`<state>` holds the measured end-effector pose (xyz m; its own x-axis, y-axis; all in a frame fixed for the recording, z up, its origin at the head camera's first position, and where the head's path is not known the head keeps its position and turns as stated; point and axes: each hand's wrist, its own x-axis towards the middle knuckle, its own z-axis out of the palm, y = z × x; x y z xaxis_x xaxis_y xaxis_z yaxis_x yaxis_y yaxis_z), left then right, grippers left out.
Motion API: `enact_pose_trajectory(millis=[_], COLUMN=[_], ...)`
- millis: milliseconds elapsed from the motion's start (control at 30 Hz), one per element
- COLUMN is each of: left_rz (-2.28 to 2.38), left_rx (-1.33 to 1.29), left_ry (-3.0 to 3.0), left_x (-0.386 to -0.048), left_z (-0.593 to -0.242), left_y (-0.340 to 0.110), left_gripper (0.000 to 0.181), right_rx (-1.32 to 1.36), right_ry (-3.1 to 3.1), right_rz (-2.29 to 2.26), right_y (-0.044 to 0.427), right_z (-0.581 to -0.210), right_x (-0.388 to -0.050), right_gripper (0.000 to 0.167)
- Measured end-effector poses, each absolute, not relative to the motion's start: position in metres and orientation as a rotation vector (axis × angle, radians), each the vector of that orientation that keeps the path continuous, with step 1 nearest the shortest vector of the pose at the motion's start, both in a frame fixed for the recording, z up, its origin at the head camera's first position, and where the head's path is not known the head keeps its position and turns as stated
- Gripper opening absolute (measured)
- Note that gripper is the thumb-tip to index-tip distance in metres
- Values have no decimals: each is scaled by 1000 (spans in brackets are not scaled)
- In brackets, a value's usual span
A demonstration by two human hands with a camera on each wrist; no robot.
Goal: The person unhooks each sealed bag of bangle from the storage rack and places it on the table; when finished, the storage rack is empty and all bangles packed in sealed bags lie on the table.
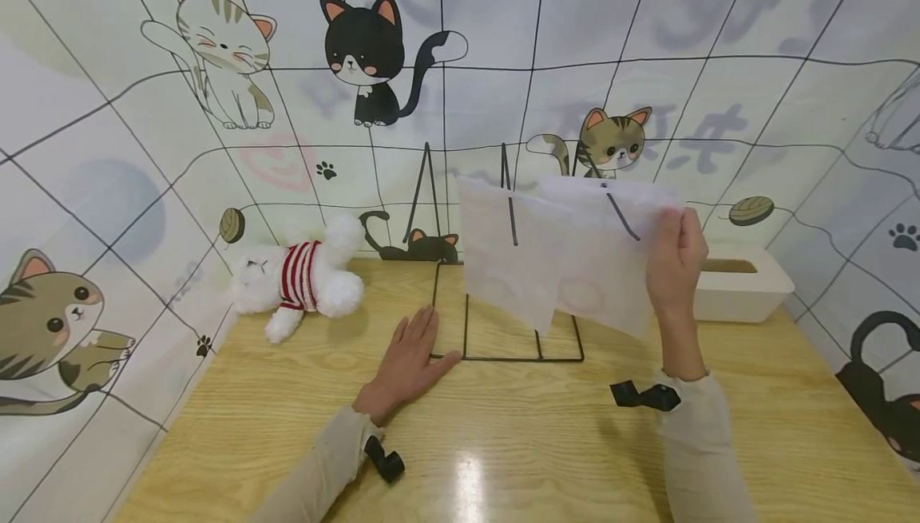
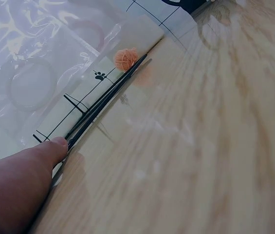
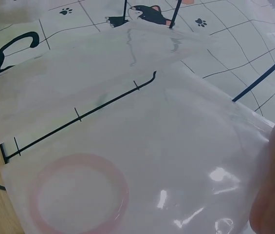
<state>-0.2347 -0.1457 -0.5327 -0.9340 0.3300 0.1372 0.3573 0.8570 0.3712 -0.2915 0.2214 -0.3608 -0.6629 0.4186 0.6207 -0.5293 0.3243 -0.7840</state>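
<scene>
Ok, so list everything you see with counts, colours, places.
Table: one, light wood-brown, foreground
Cat-print backdrop: one, whitish, behind table
Wire rack: one, black, table centre
Translucent plastic bags: two, whitish, at rack's middle and right
Ring shapes: two, pinkish, on or in bags
Plush toy: one, white, red-striped top, rear left
Tissue box: one, white, rear right
Sleeves: two, beige, near edge
Wrist straps: two, black, on sleeves
Left hand: one, bare, on table, touching rack
Right hand: one, bare, gripping right bag
</scene>
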Motion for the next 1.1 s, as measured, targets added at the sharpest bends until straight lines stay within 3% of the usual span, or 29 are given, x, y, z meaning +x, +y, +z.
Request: enact_pose_trajectory(millis=[1100], left_rz=[-614], left_rx=[-550], left_ry=[-2949], left_x=[-235], left_z=[-534], left_y=[-146], left_gripper=[89], right_rx=[355], right_ry=[-1604], right_rz=[1446], right_y=[250], right_z=[-341], right_x=[-265], right_gripper=[24])
